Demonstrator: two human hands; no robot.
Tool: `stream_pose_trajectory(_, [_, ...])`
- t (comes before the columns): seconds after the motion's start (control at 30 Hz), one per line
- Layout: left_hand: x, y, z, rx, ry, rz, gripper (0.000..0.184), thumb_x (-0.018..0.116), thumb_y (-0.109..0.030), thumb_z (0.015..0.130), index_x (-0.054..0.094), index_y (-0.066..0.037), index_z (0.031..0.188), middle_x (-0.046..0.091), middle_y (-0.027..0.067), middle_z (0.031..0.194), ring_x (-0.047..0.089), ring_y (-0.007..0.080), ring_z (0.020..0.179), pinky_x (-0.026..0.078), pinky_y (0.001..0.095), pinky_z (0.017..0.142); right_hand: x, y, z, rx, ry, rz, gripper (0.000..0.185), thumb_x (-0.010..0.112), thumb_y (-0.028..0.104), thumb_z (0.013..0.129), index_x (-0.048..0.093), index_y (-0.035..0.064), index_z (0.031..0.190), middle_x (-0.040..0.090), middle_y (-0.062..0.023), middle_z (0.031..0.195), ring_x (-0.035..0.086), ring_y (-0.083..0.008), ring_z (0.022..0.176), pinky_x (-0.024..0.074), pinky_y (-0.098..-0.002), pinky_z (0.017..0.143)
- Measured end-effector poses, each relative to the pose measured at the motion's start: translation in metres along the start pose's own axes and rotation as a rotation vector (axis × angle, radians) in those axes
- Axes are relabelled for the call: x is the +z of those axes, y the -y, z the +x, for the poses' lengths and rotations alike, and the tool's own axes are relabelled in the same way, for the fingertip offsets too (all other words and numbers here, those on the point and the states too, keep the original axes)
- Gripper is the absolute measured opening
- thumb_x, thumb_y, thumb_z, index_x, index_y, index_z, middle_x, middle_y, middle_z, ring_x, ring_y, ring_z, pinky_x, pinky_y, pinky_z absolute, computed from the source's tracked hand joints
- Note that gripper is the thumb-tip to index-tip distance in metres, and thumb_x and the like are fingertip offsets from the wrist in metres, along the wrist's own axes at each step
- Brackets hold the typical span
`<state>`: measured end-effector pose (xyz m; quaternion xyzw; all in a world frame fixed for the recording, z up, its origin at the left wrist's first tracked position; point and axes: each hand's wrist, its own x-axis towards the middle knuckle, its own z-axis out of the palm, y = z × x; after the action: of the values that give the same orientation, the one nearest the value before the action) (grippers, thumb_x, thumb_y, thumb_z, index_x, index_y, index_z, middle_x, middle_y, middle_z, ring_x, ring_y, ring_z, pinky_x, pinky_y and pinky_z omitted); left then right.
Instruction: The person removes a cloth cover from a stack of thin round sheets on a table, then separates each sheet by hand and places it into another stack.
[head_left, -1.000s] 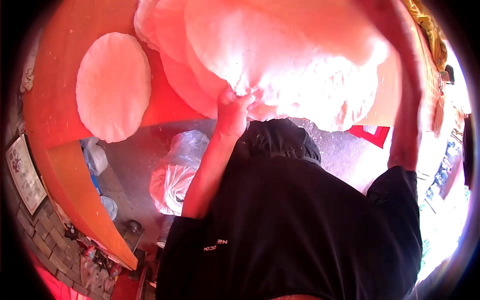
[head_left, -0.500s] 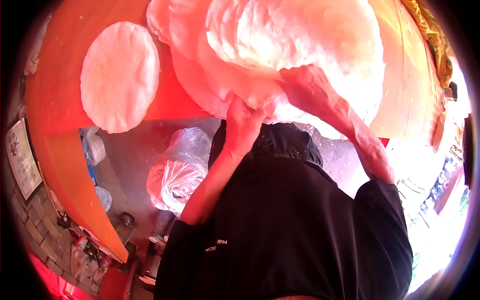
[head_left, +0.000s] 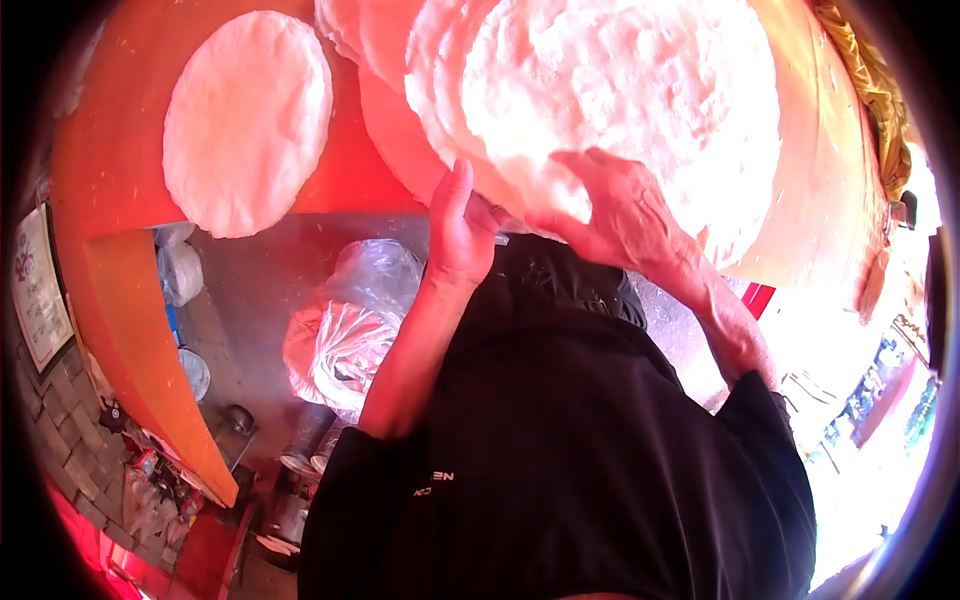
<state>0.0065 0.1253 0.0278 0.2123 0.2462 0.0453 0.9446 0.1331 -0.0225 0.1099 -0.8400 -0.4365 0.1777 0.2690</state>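
Note:
Several thin round dough sheets (head_left: pixel 640 90) lie overlapped on the orange table (head_left: pixel 110 170), their near edges by the table's front. My left hand (head_left: pixel 462 232) is at the near left edge of the pile, thumb raised and apart, the other fingers partly hidden against the edge. My right hand (head_left: pixel 625 210) rests over the near part of the top sheet, thumb and fingers spread in a curve. Bright glare hides its fingertips. One separate oval dough sheet (head_left: pixel 247 125) lies flat to the left.
Below the table edge stands a clear plastic bag (head_left: pixel 350 350) with something inside. A framed sign (head_left: pixel 42 290) leans at the far left. Yellow cloth (head_left: pixel 870 90) hangs along the right edge. Metal pots (head_left: pixel 305 440) are on the floor at lower left.
My right hand came in from the far right onto the pile, and its fingers have since spread. The top sheet now lies flatter. My left hand's thumb has lifted away from the edge.

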Motion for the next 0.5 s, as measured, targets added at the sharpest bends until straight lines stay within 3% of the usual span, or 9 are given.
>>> stream_pose_trajectory(0.03, [0.005,0.001,-0.001,0.035,-0.028,0.003,0.027,0.047,-0.028,0.096,0.057,-0.009,0.112,0.064,0.0070,0.104,0.061,0.0195,0.094,0.050,0.0351,0.078,0.004,0.006,0.006,0.043,-0.110,0.021,0.057,0.076,0.045,0.071,0.063,-0.0022,0.102,0.064,-0.0218,0.081,0.063,-0.0399,0.074,0.0502,-0.0458,0.065])
stream_pose_trajectory(0.1, [0.003,0.002,0.002,0.070,-0.052,0.003,0.026,0.046,-0.028,0.097,0.057,-0.009,0.110,0.064,0.0068,0.102,0.061,0.0191,0.092,0.050,0.0347,0.077,0.004,0.015,0.015,0.120,-0.069,-0.012,0.060,0.076,0.045,0.070,0.062,-0.0038,0.101,0.065,-0.0233,0.085,0.063,-0.0408,0.077,0.0513,-0.0450,0.068])
stream_pose_trajectory(0.17, [-0.008,0.003,0.004,0.106,0.079,0.102,0.024,0.047,-0.026,0.096,0.058,-0.008,0.109,0.064,0.0062,0.098,0.062,0.0177,0.086,0.050,0.0333,0.072,0.011,0.014,0.019,0.130,-0.097,0.041,0.062,0.076,0.046,0.070,0.062,-0.0032,0.105,0.065,-0.0244,0.088,0.064,-0.0408,0.081,0.0521,-0.0448,0.071])
stream_pose_trajectory(0.2, [-0.004,0.003,0.004,0.111,0.082,0.096,0.024,0.047,-0.026,0.096,0.058,-0.008,0.109,0.064,0.0062,0.098,0.062,0.0177,0.086,0.050,0.0333,0.072,0.011,0.012,0.019,0.205,-0.055,0.018,0.051,0.076,0.029,0.076,0.062,0.0004,0.115,0.068,-0.0188,0.097,0.067,-0.0287,0.083,0.0523,-0.0368,0.072])
stream_pose_trajectory(0.23, [0.003,0.003,0.004,0.123,0.033,0.095,0.023,0.048,-0.025,0.096,0.058,-0.007,0.108,0.064,0.0057,0.096,0.061,0.0169,0.084,0.049,0.0319,0.069,0.006,0.005,0.020,0.197,-0.054,0.011,0.051,0.076,0.029,0.076,0.062,0.0004,0.115,0.068,-0.0188,0.097,0.067,-0.0287,0.083,0.0523,-0.0368,0.072])
stream_pose_trajectory(0.33, [0.006,-0.002,0.002,0.099,-0.023,0.078,0.020,0.047,-0.018,0.095,0.057,-0.004,0.106,0.063,0.0052,0.094,0.060,0.0140,0.079,0.048,0.0282,0.066,-0.019,0.004,0.023,0.440,0.198,0.375,0.032,0.071,0.022,0.082,0.068,0.0005,0.106,0.070,-0.0107,0.096,0.065,-0.0171,0.082,0.0519,-0.0312,0.073])
stream_pose_trajectory(0.43, [0.018,-0.015,0.005,0.025,-0.076,0.077,0.018,0.047,-0.012,0.095,0.056,0.000,0.106,0.062,0.0055,0.093,0.059,0.0119,0.078,0.048,0.0254,0.066,-0.003,-0.005,0.025,0.348,0.193,0.351,0.033,0.071,0.023,0.082,0.068,0.0003,0.106,0.070,-0.0115,0.097,0.065,-0.0185,0.082,0.0518,-0.0316,0.073])
stream_pose_trajectory(0.47, [0.022,-0.018,0.006,-0.018,-0.127,0.090,0.018,0.048,-0.011,0.095,0.056,0.000,0.106,0.063,0.0058,0.093,0.060,0.0119,0.080,0.048,0.0250,0.065,0.005,-0.003,0.024,0.316,0.138,0.278,0.039,0.075,0.026,0.076,0.068,0.0017,0.106,0.070,-0.0162,0.093,0.067,-0.0248,0.078,0.0532,-0.0339,0.070])
stream_pose_trajectory(0.5, [0.018,-0.016,0.010,-0.011,-0.128,0.088,0.018,0.048,-0.011,0.095,0.056,0.000,0.106,0.063,0.0058,0.093,0.060,0.0119,0.080,0.048,0.0250,0.065,0.010,-0.005,0.024,0.309,0.140,0.277,0.039,0.075,0.026,0.076,0.068,0.0017,0.106,0.070,-0.0162,0.093,0.067,-0.0248,0.078,0.0532,-0.0339,0.070])
